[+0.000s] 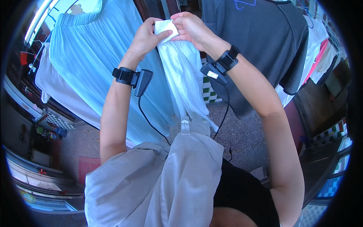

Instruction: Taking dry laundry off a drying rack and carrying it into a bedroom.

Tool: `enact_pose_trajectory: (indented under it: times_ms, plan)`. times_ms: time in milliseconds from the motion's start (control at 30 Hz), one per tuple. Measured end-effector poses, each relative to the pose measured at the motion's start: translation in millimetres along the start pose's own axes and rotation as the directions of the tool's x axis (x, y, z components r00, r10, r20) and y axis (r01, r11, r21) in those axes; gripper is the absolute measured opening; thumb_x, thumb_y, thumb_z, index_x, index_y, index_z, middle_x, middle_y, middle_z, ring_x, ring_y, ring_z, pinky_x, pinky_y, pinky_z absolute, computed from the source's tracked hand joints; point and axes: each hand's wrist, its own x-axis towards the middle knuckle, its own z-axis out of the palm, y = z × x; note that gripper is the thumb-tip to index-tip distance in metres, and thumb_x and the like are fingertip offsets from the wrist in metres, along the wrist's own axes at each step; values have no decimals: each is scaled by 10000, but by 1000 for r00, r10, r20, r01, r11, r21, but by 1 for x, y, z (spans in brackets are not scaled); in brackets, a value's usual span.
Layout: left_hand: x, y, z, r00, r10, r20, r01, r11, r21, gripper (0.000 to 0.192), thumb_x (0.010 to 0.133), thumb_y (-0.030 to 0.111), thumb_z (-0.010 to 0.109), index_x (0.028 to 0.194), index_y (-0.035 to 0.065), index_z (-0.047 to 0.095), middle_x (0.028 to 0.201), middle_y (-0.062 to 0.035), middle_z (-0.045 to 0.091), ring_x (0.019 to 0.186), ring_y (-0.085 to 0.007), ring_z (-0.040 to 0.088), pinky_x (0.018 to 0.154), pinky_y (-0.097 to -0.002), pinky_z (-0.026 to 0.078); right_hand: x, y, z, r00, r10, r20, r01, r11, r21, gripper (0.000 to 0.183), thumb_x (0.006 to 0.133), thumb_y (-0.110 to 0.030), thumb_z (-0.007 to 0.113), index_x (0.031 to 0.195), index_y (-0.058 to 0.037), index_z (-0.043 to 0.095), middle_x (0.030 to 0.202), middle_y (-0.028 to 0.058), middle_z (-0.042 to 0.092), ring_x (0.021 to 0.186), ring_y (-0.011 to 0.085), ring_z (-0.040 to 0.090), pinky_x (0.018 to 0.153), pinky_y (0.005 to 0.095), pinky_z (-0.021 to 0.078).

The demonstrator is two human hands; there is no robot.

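Observation:
My left hand [146,35] grips the folded white band of a thin white garment [184,68], its thumb lying across the front. At the band's upper right corner, my right hand [192,29] holds the edge, with some fingers behind the cloth. From both hands the garment hangs down in loose folds, its lower end close to a beige garment [184,176]. That beige cloth, with a buckled strap [185,126] at its top, is draped in front of my body near my left arm. Each wrist wears a black strap with a small box and cable.
A light blue pleated skirt [105,62] hangs at the left, a grey garment behind it. On the right hangs a dark grey T-shirt [255,48], with white and pink clothes [316,62] beyond. Below is a speckled floor [241,136]. A red mat [88,167] lies at lower left.

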Motion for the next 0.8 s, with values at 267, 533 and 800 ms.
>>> enact_pose_trajectory:
  times_ms: [267,533,800]
  plan:
    - [-6,-2,4,987,153,57,-153,988,13,391,835,111,704,1169,-8,538,973,-89,646,889,-168,628,774,-280,505,-11,-8,-17,981,-19,192,19,1000,1,388,944,-168,467,1283,17,425,1155,248,585,1092,302,618,931,366,524]
    - [2,5,3,994,-20,-107,-28,902,-431,182,907,69,606,1080,13,597,958,-61,672,839,-135,643,750,-267,519,-16,5,-41,979,-188,-82,96,773,-627,925,702,-474,803,1361,12,372,1238,219,507,1160,311,531,952,373,465]
    - [-14,4,-20,980,-42,-192,-83,797,-599,220,926,74,585,1140,25,570,1030,-68,665,901,-140,645,774,-274,531,-34,6,-29,963,115,245,-110,993,-37,476,900,-278,649,1282,-23,523,1171,146,600,1214,256,492,1021,395,388]
